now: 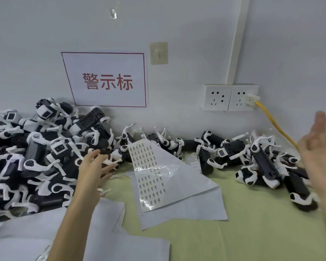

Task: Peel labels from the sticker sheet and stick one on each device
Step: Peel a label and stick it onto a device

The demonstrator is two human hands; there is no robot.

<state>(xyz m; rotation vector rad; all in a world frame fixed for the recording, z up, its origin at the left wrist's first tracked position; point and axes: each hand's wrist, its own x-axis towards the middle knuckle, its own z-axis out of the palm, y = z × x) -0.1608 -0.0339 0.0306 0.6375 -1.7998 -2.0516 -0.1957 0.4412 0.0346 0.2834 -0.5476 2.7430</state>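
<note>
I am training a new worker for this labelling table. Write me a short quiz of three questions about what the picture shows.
1. True or false: the left hand grips the sticker sheet.
2. The yellow cable is plugged into: A) the left wall socket, B) the right wall socket, C) a device.
3. Short answer: what does the right hand hold?

Key:
1. False. It is open, with straight fingers, at the left pile of devices.
2. B.
3. Nothing. Its palm is open, though the hand is blurred.
</note>
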